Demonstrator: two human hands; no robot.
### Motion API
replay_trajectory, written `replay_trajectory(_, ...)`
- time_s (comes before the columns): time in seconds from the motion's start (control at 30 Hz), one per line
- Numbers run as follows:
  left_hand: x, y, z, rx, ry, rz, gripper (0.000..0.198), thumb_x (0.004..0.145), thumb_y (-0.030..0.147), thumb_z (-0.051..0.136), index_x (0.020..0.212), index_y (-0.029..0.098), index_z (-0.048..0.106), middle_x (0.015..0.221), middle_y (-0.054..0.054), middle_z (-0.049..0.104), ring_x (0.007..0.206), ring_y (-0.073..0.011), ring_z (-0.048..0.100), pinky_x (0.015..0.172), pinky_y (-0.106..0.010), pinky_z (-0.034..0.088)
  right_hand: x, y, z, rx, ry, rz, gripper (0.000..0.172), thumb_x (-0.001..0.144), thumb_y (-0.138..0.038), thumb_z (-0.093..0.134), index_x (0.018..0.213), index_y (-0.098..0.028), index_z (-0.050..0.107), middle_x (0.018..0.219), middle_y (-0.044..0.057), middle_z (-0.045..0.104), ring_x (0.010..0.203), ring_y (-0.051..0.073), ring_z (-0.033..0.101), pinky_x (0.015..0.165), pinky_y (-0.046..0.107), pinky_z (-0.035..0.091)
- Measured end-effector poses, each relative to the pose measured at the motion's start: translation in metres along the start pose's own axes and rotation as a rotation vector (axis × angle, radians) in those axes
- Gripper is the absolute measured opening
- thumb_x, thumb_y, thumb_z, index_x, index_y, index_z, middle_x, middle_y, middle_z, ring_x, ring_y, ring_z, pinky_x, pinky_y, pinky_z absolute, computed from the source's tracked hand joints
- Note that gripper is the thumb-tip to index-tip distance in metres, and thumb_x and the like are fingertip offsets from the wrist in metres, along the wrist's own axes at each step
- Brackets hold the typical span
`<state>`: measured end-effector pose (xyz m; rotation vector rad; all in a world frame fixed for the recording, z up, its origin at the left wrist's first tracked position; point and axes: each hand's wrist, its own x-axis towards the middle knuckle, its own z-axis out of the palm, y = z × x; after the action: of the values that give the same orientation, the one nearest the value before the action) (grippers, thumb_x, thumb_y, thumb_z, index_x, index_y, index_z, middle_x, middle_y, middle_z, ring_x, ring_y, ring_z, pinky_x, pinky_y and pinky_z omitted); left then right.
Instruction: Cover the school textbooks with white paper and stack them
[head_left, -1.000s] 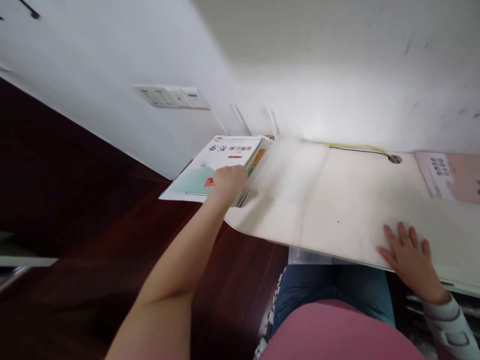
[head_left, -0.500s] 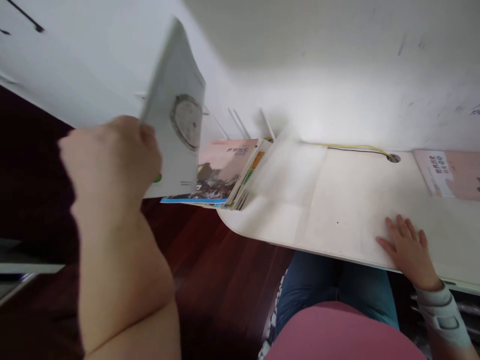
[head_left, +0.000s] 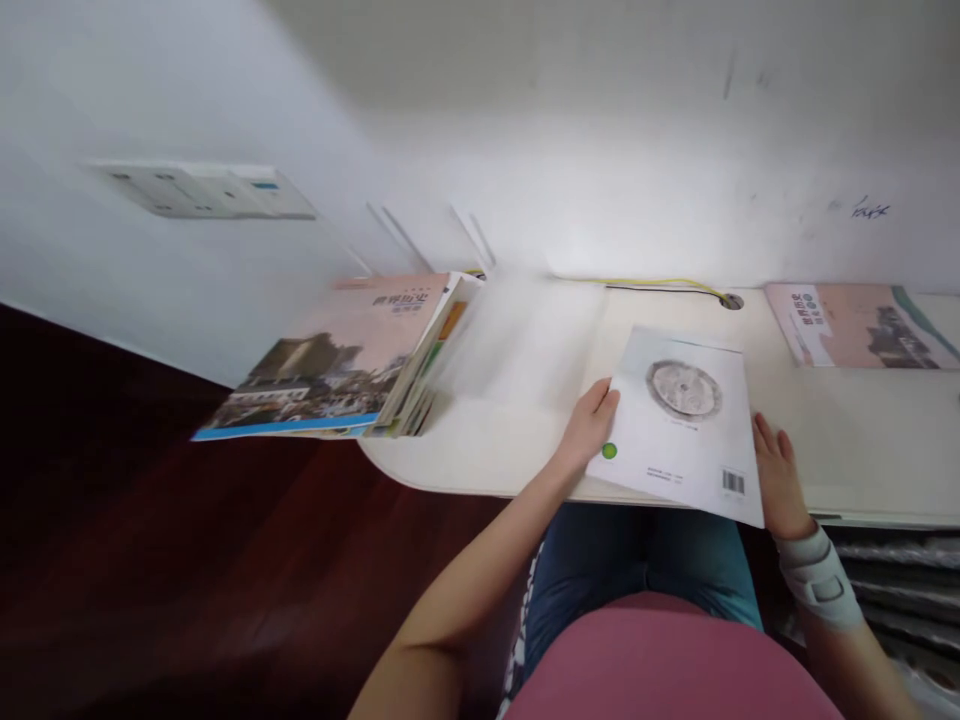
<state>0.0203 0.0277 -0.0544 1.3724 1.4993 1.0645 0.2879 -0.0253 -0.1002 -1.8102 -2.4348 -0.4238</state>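
A white rectangular paper booklet with a round grey print (head_left: pixel 667 445) lies over the front edge of the white tabletop (head_left: pixel 480 450), long axis front to back, the left hand (head_left: pixel 587 428) pinching its left side, the right hand (head_left: pixel 780 485) at the other, whether clasping I cannot tell.

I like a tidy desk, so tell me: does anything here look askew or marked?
Yes. The book stack juts past the rounded left end of the desk, out over the floor. Also, a dark scribble stands out on the otherwise pale wall.
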Motion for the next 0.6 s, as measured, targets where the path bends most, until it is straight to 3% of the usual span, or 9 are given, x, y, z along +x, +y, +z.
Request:
replay_trajectory(0.1, 0.003, -0.027, -0.007, 0.263, -0.026, 0.052, 0.035, 0.089, 0.031, 0.038, 0.114, 0.014, 0.056, 0.126, -0.014, 0.060, 0.121, -0.0240, 0.052, 0.107, -0.043, 0.036, 0.001, -0.003, 0.001, -0.004, -0.007, 0.030, 0.047, 0.090, -0.020, 0.038, 0.136, -0.015, 0.048, 0.144, 0.015, 0.044, 0.132, 0.033, 0.040, 0.102, 0.051, 0.035)
replay_trajectory(0.23, 0.006, -0.047, -0.031, 0.499, 0.059, 0.138, 0.032, 0.091, 0.028, 0.033, 0.110, 0.011, 0.053, 0.127, -0.018, 0.058, 0.139, -0.0277, 0.030, 0.114, -0.052, 0.019, 0.005, -0.008, 0.000, 0.025, 0.027, 0.071, 0.046, 0.092, -0.033, 0.039, 0.134, -0.018, 0.050, 0.143, 0.015, 0.046, 0.130, 0.032, 0.041, 0.103, 0.051, 0.033)
replay_trajectory(0.4, 0.001, -0.057, -0.057, 0.523, 0.202, 0.091, 0.028, 0.091, 0.027, 0.033, 0.106, 0.014, 0.053, 0.125, -0.018, 0.059, 0.141, -0.0277, 0.026, 0.114, -0.052, 0.019, 0.006, -0.012, -0.004, 0.047, 0.046, 0.083, 0.044, 0.095, -0.033, 0.034, 0.133, -0.019, 0.051, 0.142, 0.014, 0.047, 0.129, 0.031, 0.043, 0.102, 0.051, 0.034)
replay_trajectory(0.6, -0.006, -0.054, -0.069, 0.505, 0.218, 0.025, 0.029, 0.092, 0.030, 0.034, 0.110, 0.016, 0.053, 0.131, -0.016, 0.056, 0.142, -0.0274, 0.023, 0.115, -0.049, 0.021, 0.007, -0.010, -0.004, 0.071, 0.034, 0.095, 0.044, 0.095, -0.035, 0.037, 0.133, -0.019, 0.051, 0.142, 0.014, 0.047, 0.130, 0.032, 0.042, 0.103, 0.052, 0.034)
